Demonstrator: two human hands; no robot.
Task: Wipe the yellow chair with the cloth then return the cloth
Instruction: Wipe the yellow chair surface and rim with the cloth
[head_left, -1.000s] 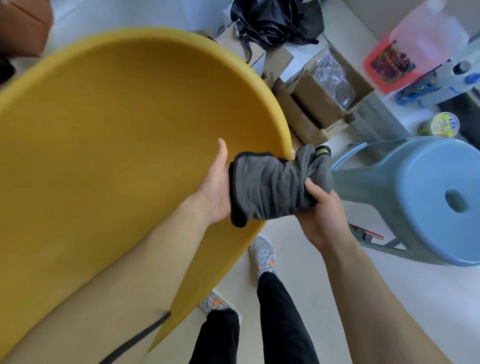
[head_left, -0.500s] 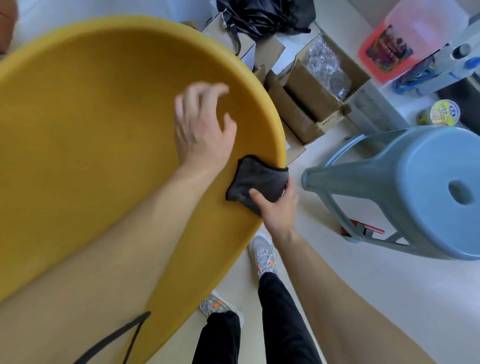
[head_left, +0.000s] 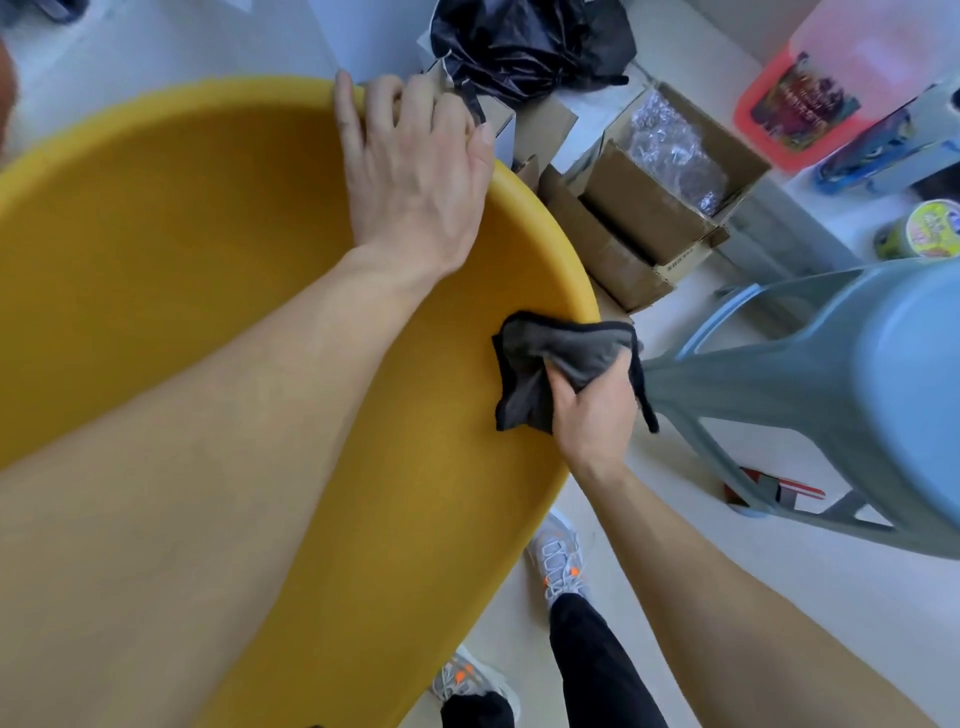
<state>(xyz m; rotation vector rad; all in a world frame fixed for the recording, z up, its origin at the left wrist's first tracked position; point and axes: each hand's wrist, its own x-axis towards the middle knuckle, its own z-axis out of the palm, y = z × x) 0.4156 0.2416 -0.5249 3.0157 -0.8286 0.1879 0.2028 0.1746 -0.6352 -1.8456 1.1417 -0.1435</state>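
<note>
The yellow chair (head_left: 197, 249) fills the left and middle of the view, its curved shell facing me. My left hand (head_left: 410, 171) reaches across it and grips the far rim, fingers curled over the edge. The grey cloth (head_left: 561, 358) with black trim lies bunched against the chair's right edge. My right hand (head_left: 592, 410) grips the cloth from below and presses it to the yellow surface.
A blue-grey plastic stool (head_left: 831, 395) lies tipped on its side at the right, close to my right hand. Open cardboard boxes (head_left: 660, 208) and a black bag (head_left: 524, 47) sit behind the chair. My shoes (head_left: 558, 566) stand on the pale floor below.
My left hand let go of the cloth and moved up to the chair's far rim. My right hand brought the cloth onto the chair's right edge and keeps it there.
</note>
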